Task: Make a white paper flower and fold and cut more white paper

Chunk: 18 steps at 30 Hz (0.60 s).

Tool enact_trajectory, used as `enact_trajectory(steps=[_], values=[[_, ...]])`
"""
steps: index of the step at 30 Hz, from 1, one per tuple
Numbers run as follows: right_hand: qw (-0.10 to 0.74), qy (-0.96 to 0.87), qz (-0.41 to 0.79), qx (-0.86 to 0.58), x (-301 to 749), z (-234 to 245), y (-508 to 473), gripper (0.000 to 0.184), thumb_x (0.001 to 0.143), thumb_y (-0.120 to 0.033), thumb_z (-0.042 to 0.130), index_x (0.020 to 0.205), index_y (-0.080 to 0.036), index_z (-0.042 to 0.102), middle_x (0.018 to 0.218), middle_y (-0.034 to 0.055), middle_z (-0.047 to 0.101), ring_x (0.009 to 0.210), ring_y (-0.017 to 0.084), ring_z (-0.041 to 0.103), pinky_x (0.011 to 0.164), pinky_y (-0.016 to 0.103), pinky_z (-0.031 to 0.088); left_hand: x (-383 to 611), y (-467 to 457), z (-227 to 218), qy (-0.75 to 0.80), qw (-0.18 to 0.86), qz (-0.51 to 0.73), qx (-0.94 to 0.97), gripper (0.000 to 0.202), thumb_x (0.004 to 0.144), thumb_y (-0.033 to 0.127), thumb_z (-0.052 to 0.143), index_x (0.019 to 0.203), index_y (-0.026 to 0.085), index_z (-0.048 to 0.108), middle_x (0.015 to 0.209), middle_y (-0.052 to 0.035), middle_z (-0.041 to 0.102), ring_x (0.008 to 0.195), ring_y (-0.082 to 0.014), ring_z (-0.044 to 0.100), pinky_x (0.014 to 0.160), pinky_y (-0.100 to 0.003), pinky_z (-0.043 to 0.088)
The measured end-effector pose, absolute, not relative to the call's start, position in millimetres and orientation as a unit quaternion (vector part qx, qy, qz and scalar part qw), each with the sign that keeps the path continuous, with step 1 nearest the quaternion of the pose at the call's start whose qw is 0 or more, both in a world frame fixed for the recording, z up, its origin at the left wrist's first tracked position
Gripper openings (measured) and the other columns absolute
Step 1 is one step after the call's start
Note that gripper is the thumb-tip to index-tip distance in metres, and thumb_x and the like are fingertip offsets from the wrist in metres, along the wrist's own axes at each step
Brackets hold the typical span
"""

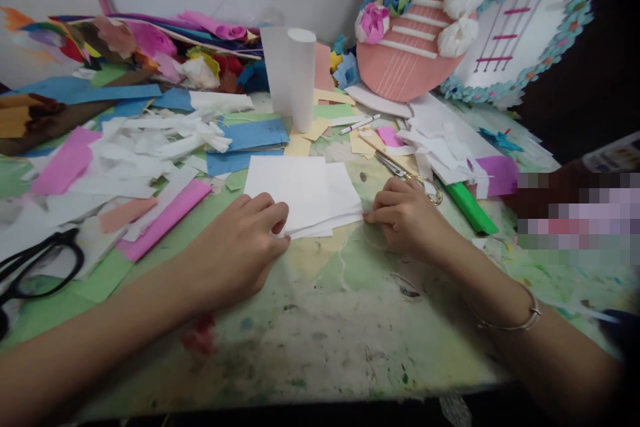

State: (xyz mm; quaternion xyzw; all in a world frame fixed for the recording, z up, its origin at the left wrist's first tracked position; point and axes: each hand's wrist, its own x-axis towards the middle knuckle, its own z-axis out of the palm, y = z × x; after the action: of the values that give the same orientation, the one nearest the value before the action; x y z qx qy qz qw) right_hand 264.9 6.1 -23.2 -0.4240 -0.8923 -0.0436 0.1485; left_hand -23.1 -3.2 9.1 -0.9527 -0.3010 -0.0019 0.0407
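A small stack of white paper sheets (305, 195) lies on the paint-stained table (330, 320) in front of me. My left hand (240, 247) is curled and pinches the stack's near left corner. My right hand (405, 217) pinches the near right corner, fingers pressed together on the fold. A thin bracelet (510, 320) sits on my right wrist. Both hands rest on the table surface.
Gold-handled scissors (410, 173) and a green marker (470, 208) lie just beyond my right hand. Black scissors (40, 267) are at the left edge. A white paper roll (293, 73) stands behind, among heaps of coloured paper scraps (150, 140). Paper craft pieces (420, 33) lean at the back right.
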Motion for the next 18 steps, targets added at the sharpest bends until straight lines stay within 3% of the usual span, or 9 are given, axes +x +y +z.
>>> enact_trajectory(steps=[6,10,15,18], values=[[0.115,-0.904,-0.067,-0.407,262,-17,2,0.023,0.076,-0.007,0.059,0.059,-0.020,0.066,0.062,0.0031,0.060,0.076,0.020,0.045,0.072,0.037,0.026,-15,-10,9,-0.290,0.093,0.018,-0.952,0.019,0.071,0.003,0.051,0.070,0.015,0.066,0.080,-0.0112,0.059,0.083,-0.0279,0.052,0.067,-0.041,0.039],[0.089,-0.912,-0.076,-0.392,258,-11,-2,0.023,0.075,-0.003,0.056,0.059,-0.018,0.063,0.061,0.0031,0.059,0.077,0.019,0.048,0.073,0.037,0.027,-16,-9,5,-0.272,0.057,-0.060,-0.959,0.018,0.074,0.005,0.052,0.071,0.014,0.067,0.083,-0.0111,0.060,0.083,-0.0259,0.052,0.071,-0.041,0.042],[0.172,-0.910,-0.061,-0.372,252,-7,-4,0.020,0.080,-0.006,0.055,0.076,-0.019,0.070,0.085,0.0073,0.066,0.089,0.022,0.051,0.076,0.037,0.033,-15,-1,-5,-0.272,-0.004,-0.179,-0.945,0.023,0.086,0.016,0.051,0.101,0.015,0.068,0.094,-0.0111,0.063,0.091,-0.0237,0.051,0.080,-0.040,0.045],[0.203,-0.913,-0.043,-0.352,246,-6,-6,0.020,0.083,-0.009,0.054,0.087,-0.019,0.070,0.094,0.0090,0.067,0.093,0.023,0.052,0.076,0.038,0.036,-12,2,-9,-0.276,0.007,-0.154,-0.949,0.023,0.089,0.022,0.050,0.102,0.014,0.068,0.099,-0.0128,0.064,0.093,-0.0248,0.051,0.082,-0.042,0.045]])
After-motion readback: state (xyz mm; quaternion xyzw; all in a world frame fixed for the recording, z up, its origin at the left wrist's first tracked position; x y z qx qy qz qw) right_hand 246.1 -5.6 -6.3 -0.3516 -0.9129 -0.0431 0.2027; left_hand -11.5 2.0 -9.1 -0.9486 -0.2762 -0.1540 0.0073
